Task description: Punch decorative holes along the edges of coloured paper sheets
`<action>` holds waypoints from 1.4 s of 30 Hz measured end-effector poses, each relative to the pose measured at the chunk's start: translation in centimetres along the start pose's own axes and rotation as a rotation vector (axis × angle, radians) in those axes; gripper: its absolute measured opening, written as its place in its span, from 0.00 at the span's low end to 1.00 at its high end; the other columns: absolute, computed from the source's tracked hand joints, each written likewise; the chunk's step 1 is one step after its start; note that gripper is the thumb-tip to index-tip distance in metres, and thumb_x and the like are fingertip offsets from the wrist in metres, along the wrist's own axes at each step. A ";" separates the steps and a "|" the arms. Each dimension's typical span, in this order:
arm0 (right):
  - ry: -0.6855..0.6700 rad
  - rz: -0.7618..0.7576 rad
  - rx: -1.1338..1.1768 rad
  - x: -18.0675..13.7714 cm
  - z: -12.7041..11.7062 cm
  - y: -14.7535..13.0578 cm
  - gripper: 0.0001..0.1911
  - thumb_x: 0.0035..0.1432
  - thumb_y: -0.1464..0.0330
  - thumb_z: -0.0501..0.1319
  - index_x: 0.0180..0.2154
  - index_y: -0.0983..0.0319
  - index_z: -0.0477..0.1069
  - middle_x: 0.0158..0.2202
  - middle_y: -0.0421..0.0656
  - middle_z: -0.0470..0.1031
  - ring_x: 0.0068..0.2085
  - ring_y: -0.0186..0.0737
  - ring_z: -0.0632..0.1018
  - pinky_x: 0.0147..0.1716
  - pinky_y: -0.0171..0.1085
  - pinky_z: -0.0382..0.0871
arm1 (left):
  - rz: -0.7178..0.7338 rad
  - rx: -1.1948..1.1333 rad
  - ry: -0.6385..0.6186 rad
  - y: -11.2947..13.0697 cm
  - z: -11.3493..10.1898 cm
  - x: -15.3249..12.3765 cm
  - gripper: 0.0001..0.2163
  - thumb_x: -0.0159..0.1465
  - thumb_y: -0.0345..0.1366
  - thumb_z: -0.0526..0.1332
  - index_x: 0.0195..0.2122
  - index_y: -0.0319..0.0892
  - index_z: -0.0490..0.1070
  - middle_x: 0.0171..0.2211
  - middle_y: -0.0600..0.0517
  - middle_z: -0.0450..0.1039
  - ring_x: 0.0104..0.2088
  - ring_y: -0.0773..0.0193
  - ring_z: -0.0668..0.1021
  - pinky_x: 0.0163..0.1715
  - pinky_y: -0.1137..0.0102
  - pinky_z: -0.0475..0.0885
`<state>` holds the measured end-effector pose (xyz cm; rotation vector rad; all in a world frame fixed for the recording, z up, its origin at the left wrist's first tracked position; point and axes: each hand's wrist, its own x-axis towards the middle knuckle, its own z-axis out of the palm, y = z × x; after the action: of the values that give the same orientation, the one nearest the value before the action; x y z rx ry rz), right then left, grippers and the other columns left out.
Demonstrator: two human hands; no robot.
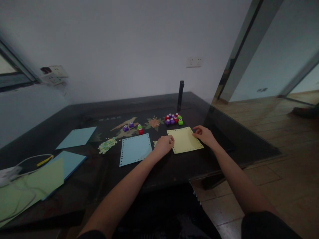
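Observation:
A sheet of yellow paper (185,140) with small holes along its edges lies on the dark table between my hands. At its left edge is my left hand (164,144), fingers curled closed; whatever they grip is too hidden to name. My right hand (203,135) pinches the sheet's right edge between thumb and fingers. To the left lies a blue sheet (136,149), also with holes along its edges. Beyond the yellow sheet is a cluster of small red, purple and green hole punches (173,119) with eye-like tops.
Several more punches (131,125) stand behind the blue sheet, near a pile of paper bits (107,145). Farther left are blue paper (77,137), yellow-green paper (42,182) and a white cable (30,158). A black upright post (180,94) rises at the back.

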<state>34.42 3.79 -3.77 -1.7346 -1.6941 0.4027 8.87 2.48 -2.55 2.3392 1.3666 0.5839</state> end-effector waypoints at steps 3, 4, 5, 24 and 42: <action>0.004 -0.001 0.000 -0.1 0.1 -0.1 0.15 0.46 0.69 0.63 0.39 0.62 0.71 0.29 0.39 0.73 0.27 0.33 0.72 0.28 0.33 0.64 | 0.000 0.002 -0.006 0.0 0.0 0.0 0.08 0.57 0.30 0.56 0.35 0.42 0.74 0.29 0.50 0.76 0.30 0.63 0.77 0.33 0.72 0.68; 0.005 -0.005 0.000 -0.1 0.0 -0.2 0.15 0.46 0.69 0.63 0.39 0.62 0.71 0.29 0.39 0.74 0.27 0.33 0.72 0.28 0.33 0.64 | 0.001 0.000 -0.006 0.0 0.0 -0.1 0.08 0.57 0.30 0.57 0.36 0.42 0.73 0.29 0.50 0.76 0.30 0.63 0.77 0.33 0.72 0.68; 0.005 -0.012 0.003 -0.2 0.0 -0.3 0.15 0.46 0.70 0.63 0.39 0.62 0.71 0.30 0.40 0.74 0.27 0.33 0.72 0.28 0.33 0.65 | 0.002 -0.003 -0.005 0.1 0.0 -0.1 0.08 0.57 0.30 0.56 0.36 0.42 0.73 0.29 0.50 0.76 0.30 0.63 0.77 0.34 0.71 0.69; 0.057 -0.043 0.033 -0.1 -0.6 -1.4 0.11 0.46 0.68 0.62 0.35 0.62 0.74 0.34 0.44 0.77 0.30 0.38 0.74 0.33 0.38 0.68 | 0.043 -0.030 0.005 0.7 -2.9 -1.2 0.09 0.59 0.32 0.56 0.40 0.42 0.73 0.31 0.50 0.77 0.32 0.63 0.77 0.35 0.71 0.69; -0.363 -0.634 -0.185 1.5 11.6 -17.9 0.13 0.57 0.66 0.60 0.43 0.64 0.74 0.44 0.51 0.74 0.48 0.48 0.72 0.47 0.42 0.64 | -0.099 0.275 0.188 -15.5 -10.3 -8.3 0.17 0.61 0.42 0.56 0.49 0.40 0.68 0.46 0.43 0.69 0.48 0.54 0.71 0.50 0.59 0.65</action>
<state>13.53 6.86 -0.29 -1.1842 -2.4890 0.2790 -11.45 3.36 -3.08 2.4601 1.7355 0.6350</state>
